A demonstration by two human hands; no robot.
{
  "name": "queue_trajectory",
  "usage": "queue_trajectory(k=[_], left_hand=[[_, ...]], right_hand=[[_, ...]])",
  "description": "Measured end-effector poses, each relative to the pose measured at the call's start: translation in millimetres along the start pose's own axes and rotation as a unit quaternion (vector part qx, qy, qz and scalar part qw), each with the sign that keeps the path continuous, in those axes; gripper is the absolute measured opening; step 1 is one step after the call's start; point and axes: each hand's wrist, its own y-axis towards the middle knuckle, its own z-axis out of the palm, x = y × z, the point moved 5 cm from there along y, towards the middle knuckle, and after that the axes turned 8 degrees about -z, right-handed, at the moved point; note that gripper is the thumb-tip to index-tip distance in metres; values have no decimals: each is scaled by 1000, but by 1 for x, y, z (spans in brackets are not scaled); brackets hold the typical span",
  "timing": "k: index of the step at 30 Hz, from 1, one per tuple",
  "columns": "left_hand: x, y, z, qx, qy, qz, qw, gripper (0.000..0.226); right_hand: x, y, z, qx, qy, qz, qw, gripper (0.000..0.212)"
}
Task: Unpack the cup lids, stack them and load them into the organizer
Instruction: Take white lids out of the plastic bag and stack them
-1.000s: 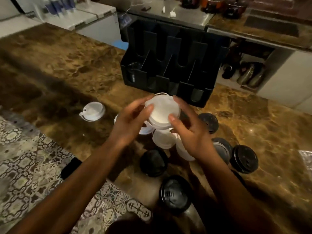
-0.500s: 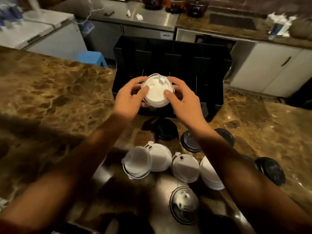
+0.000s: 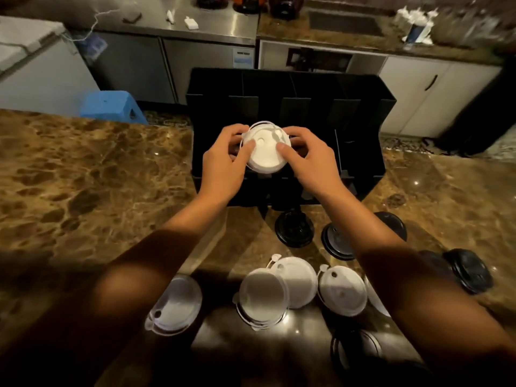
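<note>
White lid stack (image 3: 266, 148) held over the black organizer (image 3: 360, 113), above a left-of-centre compartment, its flat face tilted toward the camera; left hand (image 3: 223, 166) and right hand (image 3: 310, 160) flank it equally, each grip partly closed, thumb on the top face, fingers curled behind the rim; loose white lids (image 3: 342, 290) and black lids (image 3: 294, 227) lie on the table (image 3: 83, 177) nearer the person.

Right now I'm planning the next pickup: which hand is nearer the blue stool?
Left. The left hand grips the white lid stack on its stool-facing side; the blue stool stands off left beyond the counter. The right hand grips the stack's far side.
</note>
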Motion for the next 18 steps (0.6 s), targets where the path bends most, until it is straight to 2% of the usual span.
queue_trajectory(k=[6,10,15,18], left_hand=[[13,-3,9,10,-6,-18,1000,27],[16,-5,11,-8,-6,-27,1000,21],[11,-11,15,-22,35,-15,999,22],[5,-14,15,-30,69,4,997,27]], right_hand=[[6,-4,-1,5,-141,-57,988,37],[-2,0,5,18,-202,-16,979,40],[-10,2,6,10,-168,10,986,40],[-12,3,7,2,-186,4,982,39]])
